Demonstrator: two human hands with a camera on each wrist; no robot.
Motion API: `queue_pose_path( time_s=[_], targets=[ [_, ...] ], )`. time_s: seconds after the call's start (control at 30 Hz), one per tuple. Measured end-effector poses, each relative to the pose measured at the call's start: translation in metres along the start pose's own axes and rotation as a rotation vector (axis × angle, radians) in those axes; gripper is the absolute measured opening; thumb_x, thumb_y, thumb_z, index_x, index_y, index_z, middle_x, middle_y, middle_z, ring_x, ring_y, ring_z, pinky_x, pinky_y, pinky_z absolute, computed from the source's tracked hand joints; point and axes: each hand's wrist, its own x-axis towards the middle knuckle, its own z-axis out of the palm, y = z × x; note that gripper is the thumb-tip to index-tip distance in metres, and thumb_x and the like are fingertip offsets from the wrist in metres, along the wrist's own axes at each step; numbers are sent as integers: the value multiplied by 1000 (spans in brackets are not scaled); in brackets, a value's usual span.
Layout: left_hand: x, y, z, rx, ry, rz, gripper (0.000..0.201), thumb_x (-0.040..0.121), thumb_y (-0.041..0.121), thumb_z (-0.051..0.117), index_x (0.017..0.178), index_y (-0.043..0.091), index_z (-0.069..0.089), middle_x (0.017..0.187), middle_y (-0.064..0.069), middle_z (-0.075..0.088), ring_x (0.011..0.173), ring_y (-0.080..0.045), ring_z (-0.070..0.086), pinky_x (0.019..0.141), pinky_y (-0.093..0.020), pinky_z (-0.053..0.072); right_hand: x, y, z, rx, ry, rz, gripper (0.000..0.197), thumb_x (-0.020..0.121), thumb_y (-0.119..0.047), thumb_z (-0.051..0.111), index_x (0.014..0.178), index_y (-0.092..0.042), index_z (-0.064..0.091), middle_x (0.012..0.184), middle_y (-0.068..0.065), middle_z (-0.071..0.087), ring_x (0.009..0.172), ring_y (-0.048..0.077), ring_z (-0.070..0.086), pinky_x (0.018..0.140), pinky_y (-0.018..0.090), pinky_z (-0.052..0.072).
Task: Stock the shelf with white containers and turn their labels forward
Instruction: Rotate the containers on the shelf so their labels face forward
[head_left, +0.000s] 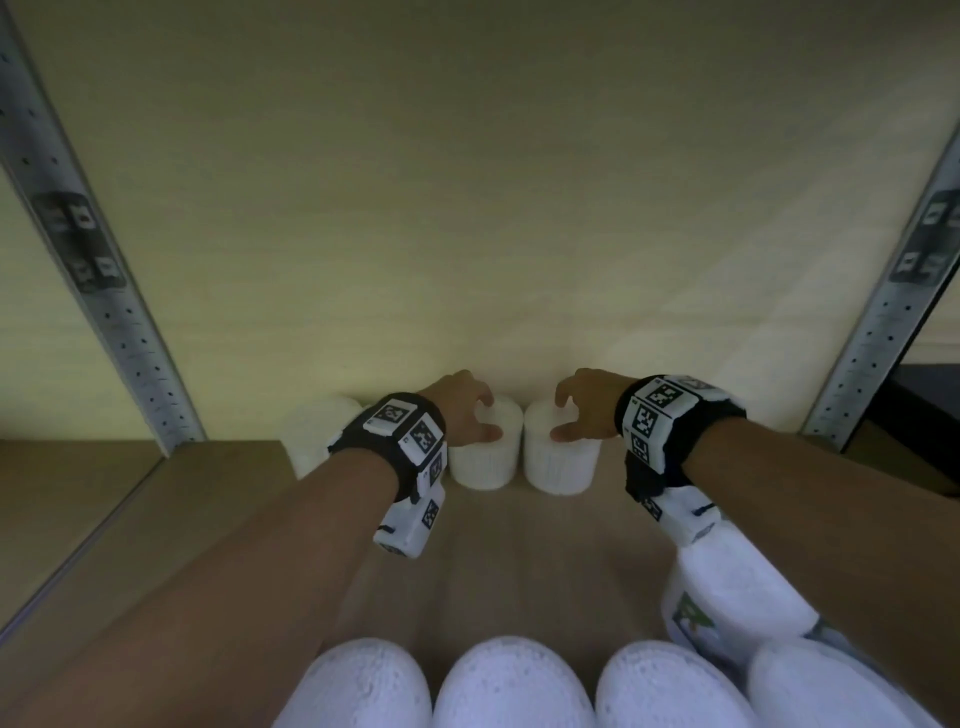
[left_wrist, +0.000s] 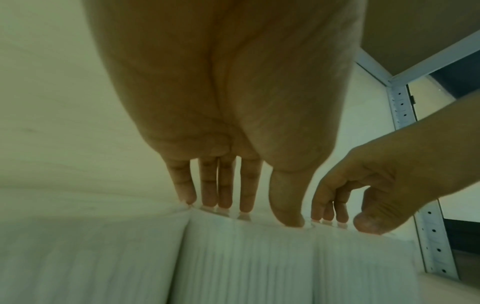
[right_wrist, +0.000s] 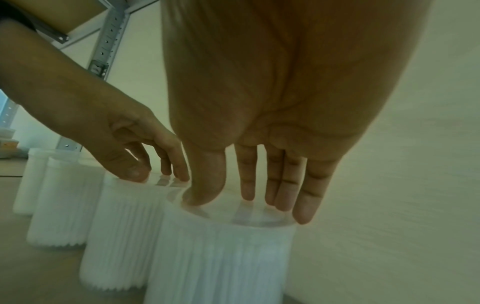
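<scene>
Two white ribbed containers stand side by side at the back of the wooden shelf (head_left: 218, 499). My left hand (head_left: 475, 415) grips the top of the left container (head_left: 485, 465), thumb at the front rim and fingers at the back. My right hand (head_left: 571, 415) holds the right container (head_left: 558, 467) the same way. In the left wrist view my left hand (left_wrist: 254, 209) touches the lid of its container (left_wrist: 246, 257). In the right wrist view my right hand (right_wrist: 246, 203) spans its container (right_wrist: 221, 257). No label shows on either.
More white containers (head_left: 306, 436) stand left of the pair, seen again as a row of containers (right_wrist: 59, 205). Several round white tops (head_left: 511, 686) fill the near edge, and a container with a green label (head_left: 727, 597) sits near right. Perforated metal uprights (head_left: 104, 291) flank the bay.
</scene>
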Motion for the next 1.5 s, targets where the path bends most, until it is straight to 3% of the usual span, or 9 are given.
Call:
queue_pose_path(
  time_s=[0.4, 0.53, 0.67, 0.77, 0.87, 1.1, 1.3, 1.5],
  targets=[
    [-1, 3, 4, 30, 32, 8, 56, 90, 39, 58, 136, 10, 44, 137, -12, 40, 125, -28, 45, 105, -37, 38, -1, -1, -2, -13, -13, -22, 53, 91, -32, 60, 137, -13, 43, 140, 10, 42, 125, 27, 47, 101, 33, 40],
    [0, 4, 4, 35, 30, 8, 56, 90, 39, 58, 137, 11, 43, 138, -11, 39, 126, -28, 44, 105, -37, 38, 0, 0, -5, 3, -65, -47, 54, 90, -15, 60, 141, -17, 42, 147, 7, 36, 134, 26, 39, 107, 34, 37],
    [-1, 3, 5, 32, 31, 12, 56, 91, 39, 57, 138, 11, 43, 138, -11, 39, 127, -28, 43, 104, -36, 37, 1, 0, -8, 80, -55, -63, 55, 90, -2, 50, 141, -20, 42, 152, 7, 31, 138, 28, 36, 111, 38, 37],
    [-1, 3, 6, 21, 40, 14, 56, 91, 38, 57, 138, 10, 43, 138, -12, 39, 127, -28, 42, 105, -37, 36, 2, 1, -9, 126, 10, -29, 49, 91, -17, 56, 138, -18, 43, 143, 9, 41, 129, 29, 44, 104, 36, 42],
    [-2, 4, 6, 22, 40, 16, 56, 92, 37, 57, 139, 10, 43, 139, -11, 39, 127, -28, 42, 105, -37, 37, 0, 0, -9, 92, 11, 14, 59, 91, -42, 57, 140, -15, 40, 142, 9, 43, 126, 28, 46, 102, 36, 41],
    [-3, 6, 6, 41, 35, 15, 55, 93, 38, 55, 139, 10, 42, 139, -11, 38, 127, -29, 42, 106, -39, 38, 6, 2, -1, 33, -33, 66, 67, 88, -50, 57, 142, -15, 36, 145, 10, 36, 128, 28, 45, 104, 36, 39],
    [-4, 7, 6, 32, 39, 19, 54, 93, 37, 54, 138, 10, 42, 139, -11, 38, 128, -28, 41, 105, -38, 37, 9, 0, -2, 12, -48, 66, 63, 88, -40, 62, 141, -15, 38, 142, 10, 38, 126, 28, 47, 102, 36, 41],
    [-5, 7, 5, 34, 28, 17, 54, 94, 38, 53, 139, 11, 41, 140, -11, 37, 129, -28, 39, 105, -38, 36, 3, -3, -10, 14, -112, 67, 58, 87, -10, 64, 140, -18, 43, 144, 4, 40, 133, 22, 42, 105, 32, 39]
  ],
)
